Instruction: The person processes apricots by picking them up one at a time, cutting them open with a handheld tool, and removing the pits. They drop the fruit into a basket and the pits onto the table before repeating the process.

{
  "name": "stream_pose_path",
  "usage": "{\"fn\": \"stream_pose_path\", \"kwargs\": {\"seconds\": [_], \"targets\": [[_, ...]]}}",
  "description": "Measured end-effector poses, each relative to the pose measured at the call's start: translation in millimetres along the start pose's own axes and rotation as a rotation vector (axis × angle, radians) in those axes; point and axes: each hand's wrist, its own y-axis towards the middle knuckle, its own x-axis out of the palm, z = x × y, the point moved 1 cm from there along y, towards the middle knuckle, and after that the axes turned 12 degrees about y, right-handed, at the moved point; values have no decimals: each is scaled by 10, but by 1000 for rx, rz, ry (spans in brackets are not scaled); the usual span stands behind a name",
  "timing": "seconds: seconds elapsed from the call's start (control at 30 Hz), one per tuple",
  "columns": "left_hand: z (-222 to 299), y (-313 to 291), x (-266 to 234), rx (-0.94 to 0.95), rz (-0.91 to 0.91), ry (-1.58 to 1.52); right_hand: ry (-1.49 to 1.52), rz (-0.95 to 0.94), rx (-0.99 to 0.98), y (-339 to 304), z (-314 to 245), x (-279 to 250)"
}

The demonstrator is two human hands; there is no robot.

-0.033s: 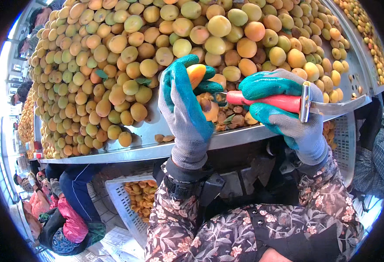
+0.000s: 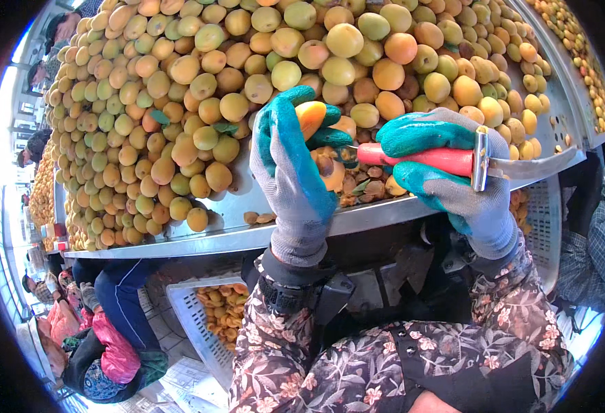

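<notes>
Gloved fingers and picture edges keep parts from view.
At twelve o'clock the upper edge crops the heap of round yellow-orange and green fruit. Just above centre, the left hand, in a teal-coated grey knit glove, hides the lower end of a smooth orange fruit piece. Toward three o'clock, the right hand, gloved alike, covers part of a red-handled tool with a silver metal crosspiece; its tip is too small to read. At seven, a dark floral fabric sleeve overlaps a white perforated plastic crate.
</notes>
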Motion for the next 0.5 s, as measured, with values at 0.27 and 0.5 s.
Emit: {"fn": "stream_pose_path", "kwargs": {"seconds": [0.27, 0.5], "targets": [[26, -37, -4, 190, 75, 389, 308, 78, 355, 91, 97, -198], [-103, -49, -56, 16, 42, 39, 485, 76, 195, 28, 375, -129]]}}
